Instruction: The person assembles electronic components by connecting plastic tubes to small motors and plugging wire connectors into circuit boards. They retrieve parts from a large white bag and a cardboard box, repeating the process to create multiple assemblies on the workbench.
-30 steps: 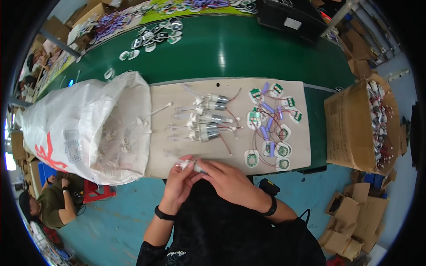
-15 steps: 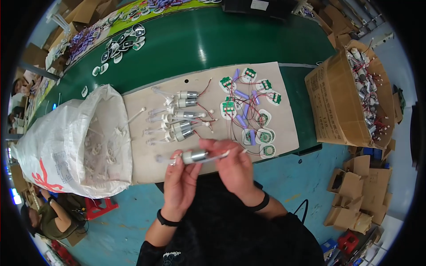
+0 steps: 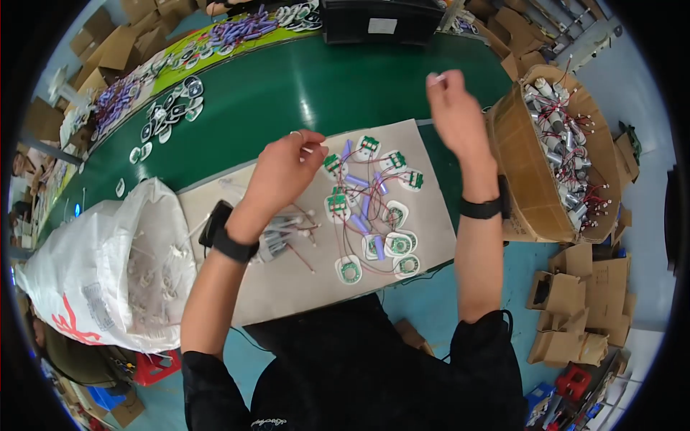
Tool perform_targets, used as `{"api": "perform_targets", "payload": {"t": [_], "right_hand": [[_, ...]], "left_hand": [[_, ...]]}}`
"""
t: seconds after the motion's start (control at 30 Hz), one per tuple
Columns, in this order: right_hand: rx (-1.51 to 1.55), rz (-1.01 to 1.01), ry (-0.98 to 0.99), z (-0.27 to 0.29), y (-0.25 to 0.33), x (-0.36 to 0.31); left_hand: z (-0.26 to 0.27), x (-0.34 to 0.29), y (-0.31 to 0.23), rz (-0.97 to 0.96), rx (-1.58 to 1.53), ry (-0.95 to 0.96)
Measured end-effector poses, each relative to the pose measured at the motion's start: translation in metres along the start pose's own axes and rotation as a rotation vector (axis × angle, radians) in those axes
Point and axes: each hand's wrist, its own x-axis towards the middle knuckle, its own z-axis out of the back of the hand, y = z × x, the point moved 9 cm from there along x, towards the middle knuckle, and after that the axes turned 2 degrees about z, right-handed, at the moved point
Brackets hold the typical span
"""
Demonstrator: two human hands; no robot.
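My left hand (image 3: 287, 165) is raised over the middle of the beige board (image 3: 431, 215), beside the circuit boards. Its fingers are curled in, with a small pale bit at the fingertips that I cannot make out. Farther right and higher, my right hand (image 3: 456, 115) hangs over the green work surface (image 3: 388, 79), fingers bent and fingertips close together; whatever they hold is too small to name. Silver cylindrical motors (image 3: 277, 241) with red wires lie partly hidden behind my left forearm. Green circuit boards (image 3: 336, 203) on white backings and purple battery cells (image 3: 365, 207) lie wired together on the board.
A white woven sack (image 3: 93, 266) of clear plastic parts lies open at the left. On the right stands a cardboard box (image 3: 514, 158) full of wired motors. Dark oval parts (image 3: 169, 111) lie on the green surface, and a black bin (image 3: 381, 21) stands at its far side.
Both hands have moved up and apart, the right far to the right. The motor with the clear tube that they held is out of them. One more round circuit board shows near the front edge.
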Motion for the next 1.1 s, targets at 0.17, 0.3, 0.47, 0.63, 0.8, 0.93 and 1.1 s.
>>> {"api": "perform_targets", "payload": {"t": [0.17, 0.3, 0.47, 0.63, 0.8, 0.93, 1.1], "right_hand": [[-0.042, 0.113, 0.071, -0.061, -0.061, -0.023], [0.138, 0.221, -0.053, -0.059, -0.078, -0.044], [0.650, -0.269, 0.051, -0.071, -0.115, -0.063], [1.019, -0.306, 0.085, -0.070, -0.123, -0.078], [0.951, -0.238, 0.074, -0.060, -0.114, -0.075], [0.578, 0.038, -0.046, -0.031, -0.084, -0.079], [0.119, 0.287, -0.256, 0.007, -0.037, -0.094]], "left_hand": [[-0.085, 0.053, -0.002, -0.277, 0.189, 0.140], [-0.167, 0.050, -0.044, -0.566, 0.153, 0.351], [-0.215, 0.046, -0.053, -0.630, 0.303, 0.393], [-0.214, 0.038, -0.064, -0.682, 0.307, 0.463], [-0.190, 0.022, -0.061, -0.671, 0.144, 0.492], [-0.171, 0.032, -0.044, -0.371, -0.178, 0.454], [-0.160, 0.034, -0.031, -0.349, -0.127, 0.329]]}}
